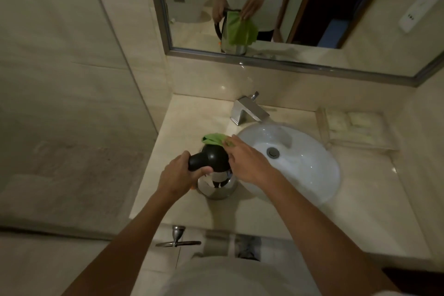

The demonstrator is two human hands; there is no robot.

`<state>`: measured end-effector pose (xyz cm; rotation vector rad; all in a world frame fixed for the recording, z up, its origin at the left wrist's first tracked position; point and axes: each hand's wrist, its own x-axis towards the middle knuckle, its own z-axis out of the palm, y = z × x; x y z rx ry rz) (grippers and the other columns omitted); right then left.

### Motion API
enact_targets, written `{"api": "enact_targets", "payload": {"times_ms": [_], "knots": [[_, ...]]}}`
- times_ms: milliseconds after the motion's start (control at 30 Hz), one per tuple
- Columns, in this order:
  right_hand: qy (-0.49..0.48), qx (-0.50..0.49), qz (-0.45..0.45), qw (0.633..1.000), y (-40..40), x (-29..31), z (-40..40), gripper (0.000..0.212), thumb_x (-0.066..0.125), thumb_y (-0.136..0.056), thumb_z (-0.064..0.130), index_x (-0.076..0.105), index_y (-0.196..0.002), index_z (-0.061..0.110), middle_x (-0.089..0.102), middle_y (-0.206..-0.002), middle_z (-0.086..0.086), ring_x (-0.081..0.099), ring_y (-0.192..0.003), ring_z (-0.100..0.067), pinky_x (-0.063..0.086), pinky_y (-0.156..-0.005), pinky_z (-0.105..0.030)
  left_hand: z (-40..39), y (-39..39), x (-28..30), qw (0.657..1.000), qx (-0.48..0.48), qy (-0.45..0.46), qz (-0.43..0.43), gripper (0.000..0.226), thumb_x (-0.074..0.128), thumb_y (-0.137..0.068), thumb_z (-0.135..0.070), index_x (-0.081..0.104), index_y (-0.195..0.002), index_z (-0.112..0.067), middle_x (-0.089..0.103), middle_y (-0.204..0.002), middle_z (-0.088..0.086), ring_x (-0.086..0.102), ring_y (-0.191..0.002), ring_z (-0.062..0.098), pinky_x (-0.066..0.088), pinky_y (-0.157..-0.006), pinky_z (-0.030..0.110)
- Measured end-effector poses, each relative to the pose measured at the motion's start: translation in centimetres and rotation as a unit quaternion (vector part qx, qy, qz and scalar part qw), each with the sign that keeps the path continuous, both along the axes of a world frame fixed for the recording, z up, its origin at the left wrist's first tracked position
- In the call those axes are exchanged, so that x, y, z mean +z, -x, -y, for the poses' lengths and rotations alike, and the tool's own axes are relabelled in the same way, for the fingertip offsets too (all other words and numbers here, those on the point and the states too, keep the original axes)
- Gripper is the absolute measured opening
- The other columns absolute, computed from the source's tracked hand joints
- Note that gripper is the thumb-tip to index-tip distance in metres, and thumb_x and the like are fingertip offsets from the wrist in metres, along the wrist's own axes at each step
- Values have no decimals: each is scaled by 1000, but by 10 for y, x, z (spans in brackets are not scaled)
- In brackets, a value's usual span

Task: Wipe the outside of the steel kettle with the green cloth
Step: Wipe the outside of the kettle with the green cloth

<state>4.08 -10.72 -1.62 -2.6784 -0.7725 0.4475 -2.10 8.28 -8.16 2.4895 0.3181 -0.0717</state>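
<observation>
The steel kettle (217,186) with a black lid and handle stands upright on the beige counter (182,125), just left of the basin. My left hand (179,175) is closed around the black handle. My right hand (247,161) presses the green cloth (213,138) against the kettle's far side near the top. Most of the cloth is hidden behind the kettle from here. In the mirror (276,7) the cloth hangs down over the kettle's front, under my fingers.
A white round basin (300,156) sits right of the kettle, touching or nearly touching it. A chrome tap (247,113) stands behind the basin. A tray of small packets (353,127) lies at the back right. A glass panel (72,103) borders the counter's left.
</observation>
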Motion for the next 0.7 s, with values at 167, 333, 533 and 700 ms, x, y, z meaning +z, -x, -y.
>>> {"api": "enact_targets", "payload": {"times_ms": [167,333,533,700], "knots": [[5,52,46,998,11,-9,22,28,47,-99,10,70,-116,8,41,-152,-4,38,-142,-25,46,-105,-44,3,3,-2,999,34,12,-3,62,62,-67,-73,42,-80,-17,51,-71,-1,52,-63,21,37,-53,31],[-28,43,61,997,15,-17,27,28,46,-103,16,70,-119,12,34,-159,-1,28,-148,-22,46,-108,-43,6,4,-1,999,37,10,-4,59,60,-70,-72,41,-82,-17,49,-72,-3,50,-64,18,32,-49,29],[-67,-33,-10,997,-15,-21,-4,40,46,-103,15,52,-142,22,38,-158,0,28,-148,-24,35,-116,-50,5,3,2,999,37,-13,-16,55,57,-76,-69,41,-88,-17,58,-78,3,59,-70,26,43,-55,33],[-131,-128,99,978,-12,-30,-24,20,55,-98,11,73,-106,11,71,-111,-10,64,-104,-25,56,-89,-42,16,6,8,995,81,-52,-30,60,52,-76,-72,42,-90,-14,61,-80,8,62,-70,27,51,-58,37]]}}
